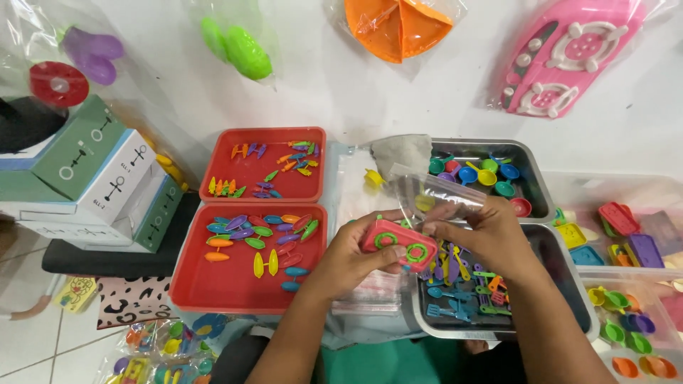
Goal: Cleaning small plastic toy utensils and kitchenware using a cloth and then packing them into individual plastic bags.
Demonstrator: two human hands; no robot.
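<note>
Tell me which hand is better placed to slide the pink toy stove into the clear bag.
Probably the left hand: it grips the pink toy stove, while the right hand pinches the clear bag just above it.

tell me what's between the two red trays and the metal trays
In the head view, a stack of clear plastic bags lies between the red trays and the metal trays.

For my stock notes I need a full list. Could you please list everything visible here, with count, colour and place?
toy stove: one, pink with green rings, held in both hands
clear bag: one, transparent, above the stove
red trays: two, left of centre, holding small multicoloured pieces
metal trays: two, right, holding coloured toy cups and utensils
boxes: several, green and white, far left
bagged toys: several, pink, orange, green, purple, along the top
left hand: on the stove
right hand: on the stove and bag
</note>
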